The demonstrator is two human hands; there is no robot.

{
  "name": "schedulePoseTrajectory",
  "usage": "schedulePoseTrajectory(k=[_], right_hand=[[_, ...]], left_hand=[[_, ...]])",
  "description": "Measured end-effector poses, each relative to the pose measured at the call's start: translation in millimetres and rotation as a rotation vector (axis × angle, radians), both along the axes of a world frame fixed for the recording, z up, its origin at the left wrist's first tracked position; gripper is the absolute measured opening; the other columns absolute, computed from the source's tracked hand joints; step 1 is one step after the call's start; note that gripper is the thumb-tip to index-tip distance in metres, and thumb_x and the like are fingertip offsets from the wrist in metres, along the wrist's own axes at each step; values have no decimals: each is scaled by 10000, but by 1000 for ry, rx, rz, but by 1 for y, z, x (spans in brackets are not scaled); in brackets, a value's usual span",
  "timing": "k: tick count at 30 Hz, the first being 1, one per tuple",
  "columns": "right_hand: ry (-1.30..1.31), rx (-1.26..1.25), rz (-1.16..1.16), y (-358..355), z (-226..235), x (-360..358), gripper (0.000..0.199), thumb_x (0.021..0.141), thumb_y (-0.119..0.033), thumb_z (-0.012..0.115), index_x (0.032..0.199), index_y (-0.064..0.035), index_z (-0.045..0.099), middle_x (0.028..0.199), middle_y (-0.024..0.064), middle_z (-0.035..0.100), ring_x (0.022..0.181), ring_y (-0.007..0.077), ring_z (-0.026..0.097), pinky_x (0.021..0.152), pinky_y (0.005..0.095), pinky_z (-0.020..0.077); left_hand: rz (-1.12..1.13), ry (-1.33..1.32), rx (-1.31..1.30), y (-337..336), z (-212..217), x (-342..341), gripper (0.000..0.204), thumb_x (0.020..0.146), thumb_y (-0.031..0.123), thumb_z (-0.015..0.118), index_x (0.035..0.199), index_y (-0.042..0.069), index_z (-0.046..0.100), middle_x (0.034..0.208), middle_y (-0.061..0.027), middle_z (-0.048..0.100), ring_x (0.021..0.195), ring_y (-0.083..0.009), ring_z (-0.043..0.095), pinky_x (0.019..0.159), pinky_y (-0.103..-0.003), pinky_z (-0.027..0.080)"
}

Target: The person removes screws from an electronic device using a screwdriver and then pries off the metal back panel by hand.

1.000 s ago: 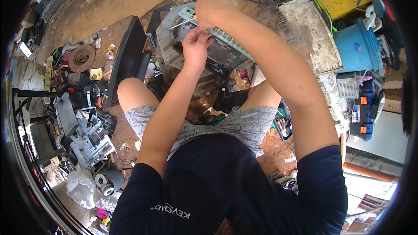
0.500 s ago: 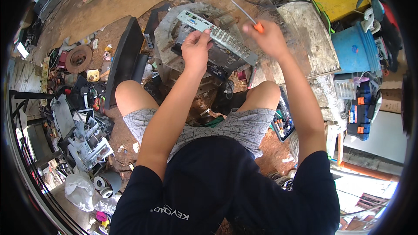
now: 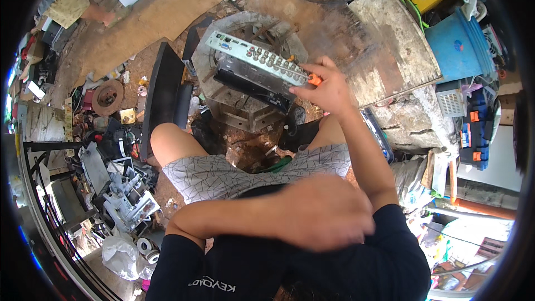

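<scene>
Pale silvery green is meeting bright orange above lined light grey.
The connector panel [image 3: 237, 48] is showing silvery green, its video port [image 3: 224, 45] blue, its casing [image 3: 253, 72] darkening to charcoal; the screwdriver handle [image 3: 315, 79] is standing out orange. Dark angular lines are crisscrossing the light-grey shorts [image 3: 217, 177], and white lettering is marking the navy-black T-shirt [image 3: 251, 262]. The bucket [image 3: 454, 50] is showing blue, the thin cable [image 3: 411, 8] vivid green, the disc [image 3: 108, 98] rusty brown.

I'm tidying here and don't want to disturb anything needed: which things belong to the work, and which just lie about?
In use, it seems:
socketed box
orange-handled tool in right hand
octagonal stand under the box

Apparently lying about:
rusty disc
plastic bag
blue bucket
</scene>
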State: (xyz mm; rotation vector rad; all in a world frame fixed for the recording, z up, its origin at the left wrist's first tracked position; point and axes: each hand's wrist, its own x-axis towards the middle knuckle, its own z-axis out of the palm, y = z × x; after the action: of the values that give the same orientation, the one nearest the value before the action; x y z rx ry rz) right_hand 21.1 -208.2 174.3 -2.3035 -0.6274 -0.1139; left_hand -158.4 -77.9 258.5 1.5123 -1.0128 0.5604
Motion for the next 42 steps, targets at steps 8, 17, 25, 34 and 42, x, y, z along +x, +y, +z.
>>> schedulePoseTrajectory(k=[8, 17, 25, 34, 42], right_hand=[[-26, 159, 45, 7, -15, -23, 557, 571, -207, 937, 1058, -33, 729, 916, 65, 617, 833, 192, 617, 755, 297, 499], [-23, 204, 18, 1, -24, -29, 618, 568, -281, 934, 1095, -57, 701, 916, 72, 594, 848, 229, 617, 763, 337, 511], [-6, 203, -21, -4, -28, -32, 685, 576, -332, 921, 1169, -91, 676, 975, 79, 609, 913, 254, 626, 787, 361, 515], [-56, 208, -52, -5, -33, -35, 708, 568, -413, 901, 1183, -159, 659, 1014, 77, 592, 943, 287, 629, 809, 395, 530], [-79, 295, -48, -8, -40, -35, 707, 560, -389, 886, 1178, -134, 656, 1011, 84, 578, 971, 296, 620, 812, 400, 533]], left_hand=[[-861, 156, -155, -51, 115, -9, 237, 833, 207, 622, 661, 45, 634, 584, -121, 572, 521, -282, 555, 504, -398, 430], [-56, -172, -308, -66, 43, -16, 97, 868, 207, 612, 914, 125, 635, 839, 25, 594, 673, -119, 534, 586, -253, 404], [-339, -128, -208, -86, 50, -20, 247, 893, 265, 643, 1070, 95, 621, 999, -49, 621, 855, -206, 589, 749, -330, 465], [416, 590, -24, 50, -103, 32, 338, 887, 102, 659, 1182, 33, 511, 1101, -102, 602, 963, -191, 588, 849, -313, 482], [1052, 43, 588, 111, -97, 112, 551, 1010, 352, 524, 1408, -22, 448, 1434, -240, 471, 1343, -407, 421, 1144, -518, 250]])
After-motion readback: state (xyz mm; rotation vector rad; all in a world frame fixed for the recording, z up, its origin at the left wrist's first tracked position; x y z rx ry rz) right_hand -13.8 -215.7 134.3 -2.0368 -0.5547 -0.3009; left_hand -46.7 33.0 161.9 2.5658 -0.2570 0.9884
